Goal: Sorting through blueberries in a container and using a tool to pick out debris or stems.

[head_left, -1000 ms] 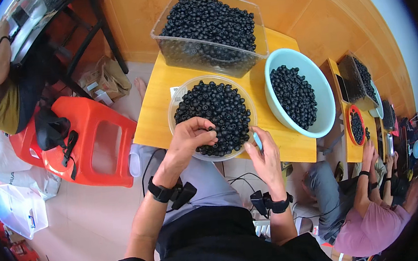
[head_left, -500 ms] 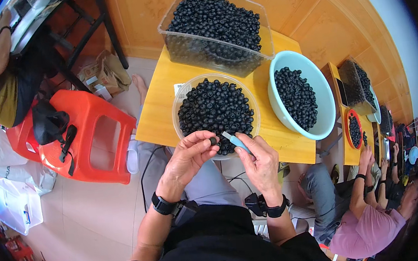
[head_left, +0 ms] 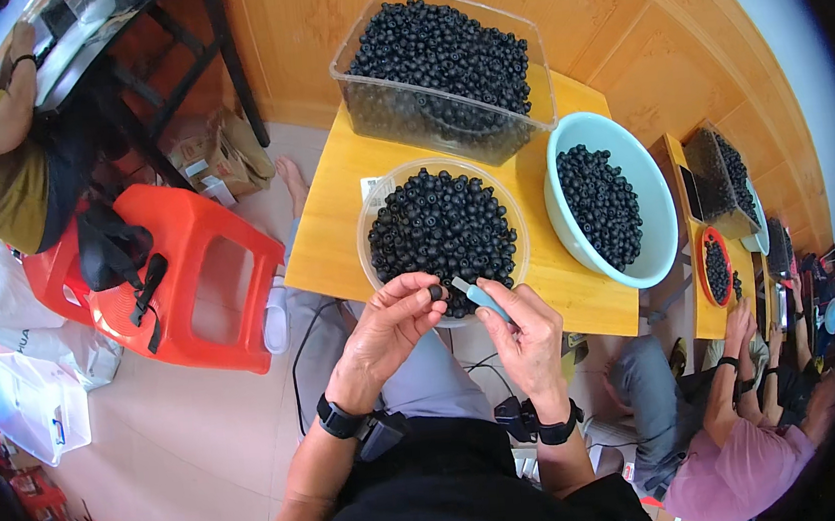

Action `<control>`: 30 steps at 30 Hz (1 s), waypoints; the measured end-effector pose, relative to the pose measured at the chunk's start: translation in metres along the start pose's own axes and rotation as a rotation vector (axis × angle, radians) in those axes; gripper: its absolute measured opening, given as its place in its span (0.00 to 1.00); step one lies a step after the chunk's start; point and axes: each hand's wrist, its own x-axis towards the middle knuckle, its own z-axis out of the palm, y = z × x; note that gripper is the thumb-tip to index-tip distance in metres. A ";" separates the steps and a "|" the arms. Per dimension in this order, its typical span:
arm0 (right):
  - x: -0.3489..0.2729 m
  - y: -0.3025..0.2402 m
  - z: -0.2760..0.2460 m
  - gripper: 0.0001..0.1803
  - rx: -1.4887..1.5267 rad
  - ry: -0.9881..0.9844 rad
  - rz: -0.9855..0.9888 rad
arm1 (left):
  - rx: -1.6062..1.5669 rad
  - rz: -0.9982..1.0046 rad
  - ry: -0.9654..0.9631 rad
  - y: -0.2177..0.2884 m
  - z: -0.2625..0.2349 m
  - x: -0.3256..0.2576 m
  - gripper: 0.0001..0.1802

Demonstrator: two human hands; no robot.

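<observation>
**CAUTION: SLIP & DROP HAZARDS**

Ref. landmark: round tub (head_left: 365,250), clear, w/ loose beads (head_left: 439,223), near the front edge of yellow table (head_left: 321,255).

**L hand** (head_left: 389,329): in front of round tub. Thumb & index pinched together on 1 black bead (head_left: 435,292), seen against near part of round tub; exact ht. can't be told. Other fingers loosely curled; can't tell if they hold anything.

**R hand** (head_left: 525,330): in front of round tub, R side. Thumb & fingers closed on handle of blue tool (head_left: 484,300); flat tip angles toward black bead, just beside it. Contact not confirmed.

Adj. items: rectangular bin (head_left: 543,108) behind round tub; blue bowl (head_left: 659,237) to its R.

Poss. faults (est.):
1. Bead slip. Cause: small, round pc. in fingertip pinch only. Could fall among look-alikes in round tub or past its near rim.
2. Tip skid. Cause: flat tip meeting curved surface off-ctr. Could nick L thumb/index.
3. Spill. Cause: wrist bumping round tub's near rim.
</observation>
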 end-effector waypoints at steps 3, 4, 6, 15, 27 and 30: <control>-0.003 0.001 -0.001 0.16 -0.004 -0.009 -0.006 | 0.005 0.003 0.010 -0.002 0.000 -0.003 0.10; -0.002 0.002 -0.001 0.16 0.005 0.000 -0.015 | 0.017 0.010 0.005 -0.003 0.000 -0.003 0.10; 0.000 0.005 -0.002 0.16 0.000 -0.008 -0.002 | -0.014 -0.010 0.024 -0.006 -0.001 0.000 0.09; 0.024 -0.014 -0.016 0.15 0.256 0.285 -0.028 | 0.036 0.035 0.068 -0.006 0.001 -0.003 0.09; 0.033 0.037 -0.113 0.16 1.004 0.935 0.245 | 0.044 0.015 0.059 -0.010 0.004 0.002 0.08; 0.020 0.031 -0.087 0.15 0.746 0.512 0.281 | 0.059 0.022 0.065 -0.010 0.005 0.004 0.08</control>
